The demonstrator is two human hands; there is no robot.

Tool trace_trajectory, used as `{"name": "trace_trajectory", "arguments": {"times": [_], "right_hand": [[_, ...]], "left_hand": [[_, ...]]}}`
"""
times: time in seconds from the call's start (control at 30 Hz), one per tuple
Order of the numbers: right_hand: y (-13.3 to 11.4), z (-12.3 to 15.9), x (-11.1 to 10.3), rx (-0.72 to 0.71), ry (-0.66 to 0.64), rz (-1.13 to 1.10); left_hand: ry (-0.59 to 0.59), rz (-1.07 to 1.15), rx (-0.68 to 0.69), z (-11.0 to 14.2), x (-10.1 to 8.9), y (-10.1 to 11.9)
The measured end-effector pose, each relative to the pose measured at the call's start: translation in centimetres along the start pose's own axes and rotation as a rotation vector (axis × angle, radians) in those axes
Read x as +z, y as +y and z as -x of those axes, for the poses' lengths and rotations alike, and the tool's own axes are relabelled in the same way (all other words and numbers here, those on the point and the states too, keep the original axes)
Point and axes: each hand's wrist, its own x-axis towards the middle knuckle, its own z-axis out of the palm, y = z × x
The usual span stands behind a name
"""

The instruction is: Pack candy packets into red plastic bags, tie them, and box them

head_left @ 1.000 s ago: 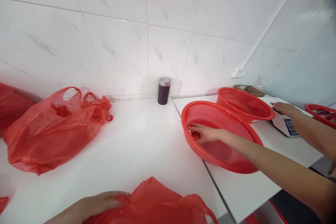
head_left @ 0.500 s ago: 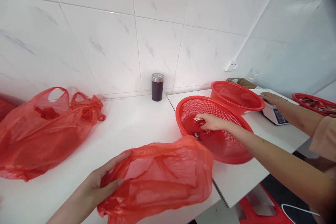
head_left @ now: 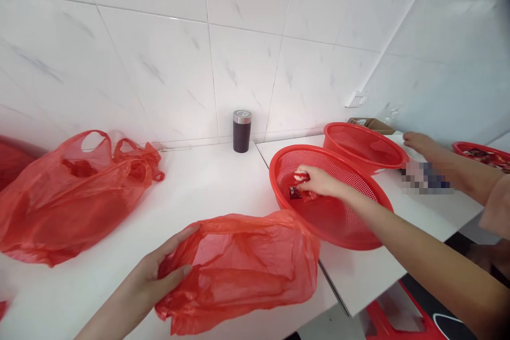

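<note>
The wrapped pieces (head_left: 295,193) lie in the near basket (head_left: 342,232), toward its left side, and my right hand (head_left: 322,183) is down among them. Its fingers are drawn in narrow around at least one red-and-white piece; I can't tell from here how many they hold. My left hand (head_left: 151,276) grips the left edge of a red bag (head_left: 239,297), thumb and fingers set wide, its mouth spread open. The bag's right end overlaps the basket's rim in my view; whether they touch, I can't tell. The basket straddles the seam between two white tables (head_left: 211,186). Beyond it sits a second basket (head_left: 366,143), with a co-worker's hand (head_left: 418,142) just to the right. A dark cup (head_left: 241,134) stands upright near the tiled wall (head_left: 167,64). To my left rests another bag (head_left: 79,212).
</note>
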Motion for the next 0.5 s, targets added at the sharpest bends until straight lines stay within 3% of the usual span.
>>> {"name": "trace_trajectory", "arguments": {"times": [0.1,0.17,0.37,0.5], "right_hand": [[-2.0,0.4,-2.1,-0.096,0.149,0.001],[-2.9,0.4,-1.9,-0.182,0.157,0.057],[-1.6,-2.0,3.2,-0.153,0.047,0.18],[-0.4,-3.0,4.9,-0.11,0.01,0.178]], "left_hand": [[-0.001,0.0,0.0,-0.1,0.3,0.4],[-0.031,0.028,-0.009,-0.4,0.5,0.6],[-0.062,0.031,0.004,-0.7,1.1,0.7],[-0.041,0.03,0.01,-0.5,0.9,0.4]]}}
